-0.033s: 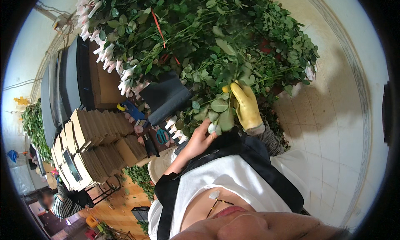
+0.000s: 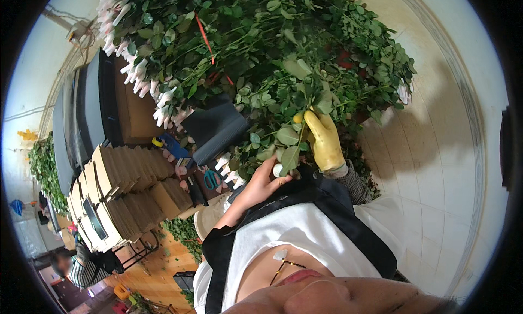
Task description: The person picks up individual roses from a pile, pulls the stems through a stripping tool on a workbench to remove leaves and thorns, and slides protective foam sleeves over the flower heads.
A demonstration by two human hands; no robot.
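My left hand, bare, is curled with thumb and fingers round the lower end of a leafy rose stem. A small white bud or sleeve shows at its fingertips. My right hand, in a yellow rubber glove, is closed on the same stem further up, thumb and fingers pressed together. Broad green leaves hang between the two hands and partly hide the grip. Just beyond lies a large heap of leafy rose stems, with pale pink-white sleeved heads along its left side.
A dark grey sheet lies by the heap. Teal scissors and a blue tool rest to the left, near stacked cardboard sleeves. Red ties cross the stems. Another person is at far lower left.
The leaves between my hands have turned and shifted slightly. Both hands stay in nearly the same place.
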